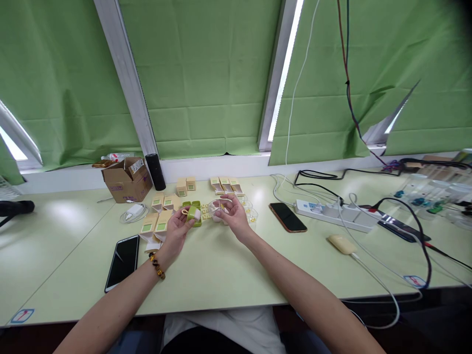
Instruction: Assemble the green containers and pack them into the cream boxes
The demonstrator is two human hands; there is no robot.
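**Both hands loaded: green-and-white piece left, clear cup right**

Clock centre = gap between the hands, 12 = window side.

Left hand (177, 228) at 8-9, fingers pinched on the green-and-white piece (194, 213), yellow loop pointing to 9-10. Right hand (233, 216) at 3, thumb and fingertips closed around the clear cup (213, 206). Hands apart, the two pieces near each other; can't tell if they touch.

Doing it well, my read: cup looks thin, so grip the rim lightly, no squeeze. Steady the green-and-white piece by its body, not the loop. Line up faces before any contact; bring the left hand to the right, not both at once. Watch the right wrist: the clear cups (252, 215) at 3 sit close and look easy to knock.

Writing: brown box (127, 184) at 10 has purple print and a white label, illegible. Yellow blocks (205, 212) just beside the cup carry marks like "?" or "2", too small to confirm. Table stickers at 8 (22, 315) and 4 (415, 281): blue border, red mark, unreadable. No brand legible anywhere.
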